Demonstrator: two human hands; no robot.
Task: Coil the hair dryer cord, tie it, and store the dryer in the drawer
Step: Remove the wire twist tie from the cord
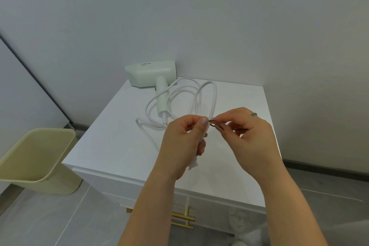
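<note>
Both hands meet above the front of the white cabinet top (111, 136). The left hand (183, 144) is curled round the gathered strands of the white cord (214, 94), thumb pressed up against them, with the plug (193, 165) poking out below the fist. The right hand (251, 140) pinches a thin dark twist tie (212, 124) whose near end hooks at the bundle just beside the left thumb.

The pale green hair dryer (151, 74) lies at the back of the top, handle towards the person, and its cord runs in loose loops from there to the hands (the far loops sprawl rather than stack). The drawer (219, 209) below, with its brass handle (182, 217), looks shut.

Tying seems to be the step in hand. To do it well, the left grip should likely keep all strands pinched flat together while the right wraps the tie snugly round them and twists the ends; slack would probably let the loops slide out. A beige bin (36, 158) stands left of the cabinet.
</note>
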